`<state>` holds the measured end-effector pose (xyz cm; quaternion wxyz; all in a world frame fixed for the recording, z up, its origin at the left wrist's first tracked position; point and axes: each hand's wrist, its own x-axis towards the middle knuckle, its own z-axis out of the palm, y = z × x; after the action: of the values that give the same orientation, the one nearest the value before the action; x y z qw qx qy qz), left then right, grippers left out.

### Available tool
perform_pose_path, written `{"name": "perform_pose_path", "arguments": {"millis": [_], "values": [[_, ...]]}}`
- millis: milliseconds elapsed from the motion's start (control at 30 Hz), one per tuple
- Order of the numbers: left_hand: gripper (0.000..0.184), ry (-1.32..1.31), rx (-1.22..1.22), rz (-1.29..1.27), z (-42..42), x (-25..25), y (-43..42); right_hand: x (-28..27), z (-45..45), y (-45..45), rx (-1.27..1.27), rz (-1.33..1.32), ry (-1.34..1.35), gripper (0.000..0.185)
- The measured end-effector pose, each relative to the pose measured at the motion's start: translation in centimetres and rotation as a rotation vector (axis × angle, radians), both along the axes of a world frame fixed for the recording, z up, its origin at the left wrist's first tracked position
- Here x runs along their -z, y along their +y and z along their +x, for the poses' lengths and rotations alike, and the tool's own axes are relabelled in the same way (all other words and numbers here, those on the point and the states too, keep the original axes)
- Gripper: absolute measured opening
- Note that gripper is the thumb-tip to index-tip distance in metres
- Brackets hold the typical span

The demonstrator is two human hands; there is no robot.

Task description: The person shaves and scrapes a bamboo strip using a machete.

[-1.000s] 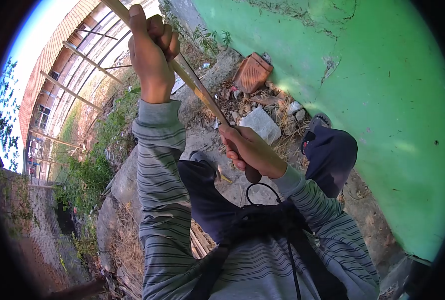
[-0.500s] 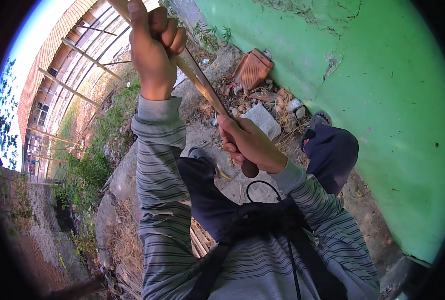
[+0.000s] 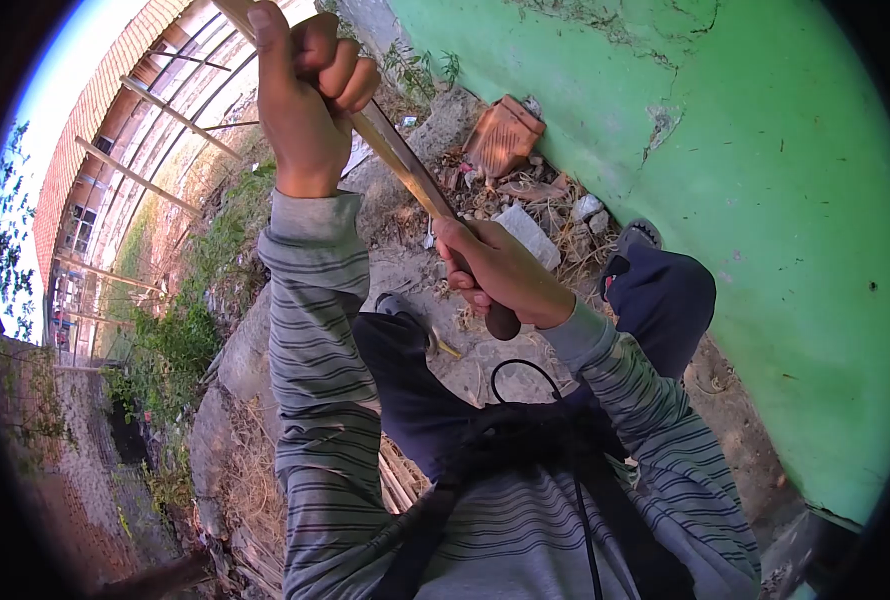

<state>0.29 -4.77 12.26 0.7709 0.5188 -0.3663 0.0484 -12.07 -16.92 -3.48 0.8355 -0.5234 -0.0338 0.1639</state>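
My left hand (image 3: 315,100) is raised at the upper left, its fingers closed around a pale wooden strip (image 3: 393,160) that leaves the top edge of the view. Lower and further right, my right hand (image 3: 505,268) is wrapped round the dark brown, rounded wooden handle (image 3: 503,322) of a long knife. Its narrow dark blade (image 3: 409,150) appears to run up and left along the strip, toward my left hand. Whether blade and strip touch is unclear, and the blade's far end is hidden behind my left hand.
A green wall (image 3: 765,200) with peeling paint rises on the right. Near its foot lie a broken orange clay tile (image 3: 505,137), a pale block (image 3: 527,236), rubble and dry grass. Green plants (image 3: 185,340) grow at left, before a tiled-roof building (image 3: 105,130). My shoes stand on rough ground.
My right hand and the knife handle have shifted slightly upward in view. My left hand stays in nearly the same place, and both grips are unchanged.
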Motion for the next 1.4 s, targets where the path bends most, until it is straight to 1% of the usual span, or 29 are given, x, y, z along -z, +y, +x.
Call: {"name": "perform_pose_path", "arguments": {"millis": [33, 100, 133, 167, 200, 267, 333, 400, 433, 500, 533, 633, 667, 700, 767, 833, 900, 933, 1000, 1067, 1133, 1200, 1233, 1267, 1300, 1400], "values": [[0.061, 0.001, -0.003, -0.001, -0.1, 0.1, 0.1, 0.6, -0.1, 0.1, -0.003, -0.001, 0.001, 0.042], [0.061, 0.006, 0.017, -0.001, -0.2, 0.0, 0.2, 3.3, 0.0, 0.5, 0.009, 0.012, 0.106, 0.042], [0.061, 0.002, 0.015, -0.003, 0.0, 0.0, 0.4, 4.8, 0.2, 0.4, 0.007, 0.010, 0.102, 0.042], [0.061, -0.021, 0.041, 0.006, 0.3, 0.1, 0.8, 6.6, 0.2, 0.4, -0.012, 0.026, 0.187, 0.042], [0.061, -0.045, 0.070, 0.018, 0.5, 0.1, 1.1, 6.7, 0.1, 0.4, -0.028, 0.044, 0.272, 0.042], [0.061, -0.066, 0.098, 0.020, 0.8, 0.1, 1.4, 6.7, 0.3, 0.6, -0.009, 0.035, 0.244, 0.042], [0.061, -0.080, 0.121, 0.018, 0.7, 0.2, 1.3, 4.9, 0.2, 0.8, 0.006, 0.021, 0.223, 0.042], [0.061, -0.054, 0.077, 0.004, 0.5, -0.1, 1.0, 2.7, 0.5, 0.9, 0.015, 0.004, 0.030, 0.042], [0.061, -0.052, 0.075, 0.003, 0.3, -0.1, 0.7, 2.5, 0.8, 1.0, 0.013, 0.003, 0.031, 0.042], [0.061, 0.019, -0.033, -0.056, -0.2, -0.1, 0.1, 2.4, 1.1, 1.1, 0.029, -0.002, -0.001, 0.042], [0.061, 0.018, -0.037, -0.058, -0.3, -0.1, 0.0, 3.0, 1.1, 1.2, 0.025, -0.004, -0.001, 0.042], [0.060, 0.036, 0.010, -0.038, -0.2, -0.1, 0.4, 8.2, 1.0, 1.7, 0.070, -0.031, 0.027, 0.045], [0.060, 0.035, 0.011, -0.040, -0.1, -0.1, 0.5, 10.5, 0.9, 1.7, 0.055, -0.033, 0.121, 0.045], [0.060, 0.021, -0.010, -0.056, -0.1, 0.0, 0.5, 10.8, 0.7, 1.5, 0.044, -0.033, 0.216, 0.045], [0.060, 0.007, -0.023, -0.068, -0.2, 0.1, 0.3, 11.4, 0.9, 1.0, 0.047, -0.055, 0.262, 0.044], [0.059, -0.006, -0.037, -0.082, -0.2, 0.1, 0.3, 10.2, 1.3, 0.7, 0.040, -0.078, 0.306, 0.044], [0.058, -0.016, -0.049, -0.094, -0.3, -0.2, 0.0, 8.4, 1.9, 0.4, 0.010, -0.045, 0.176, 0.040], [0.057, -0.023, -0.063, -0.101, -0.4, -0.2, -0.1, 7.4, 2.1, 0.2, 0.006, -0.046, 0.178, 0.040], [0.056, -0.015, -0.066, -0.119, -0.3, 0.0, 0.0, 6.3, 2.2, 0.2, -0.034, -0.075, -0.003, 0.033], [0.056, -0.014, -0.070, -0.140, 0.1, 0.1, 0.2, 6.9, 2.0, 0.2, -0.020, -0.102, -0.007, 0.031], [0.057, -0.039, -0.013, -0.112, 0.4, 0.3, 0.7, 8.8, 1.6, 0.3, -0.008, -0.128, -0.012, 0.028], [0.057, -0.034, -0.034, -0.112, 0.3, 0.3, 0.7, 13.5, 1.3, 0.1, 0.001, -0.135, 0.204, 0.026], [0.058, -0.032, -0.053, -0.112, 0.2, 0.3, 0.6, 15.7, 0.9, -0.1, 0.004, -0.137, 0.202, 0.026], [0.058, -0.036, -0.050, -0.113, 0.2, 0.2, 0.6, 17.8, 0.5, -0.3, -0.012, -0.124, 0.283, 0.026], [0.058, -0.039, -0.027, -0.118, 0.3, 0.2, 0.7, 17.9, 0.5, -0.4, -0.030, -0.112, 0.362, 0.026], [0.058, -0.030, -0.021, -0.104, 0.2, 0.2, 0.7, 17.7, 0.9, -0.7, -0.038, -0.092, 0.349, 0.027]]}}
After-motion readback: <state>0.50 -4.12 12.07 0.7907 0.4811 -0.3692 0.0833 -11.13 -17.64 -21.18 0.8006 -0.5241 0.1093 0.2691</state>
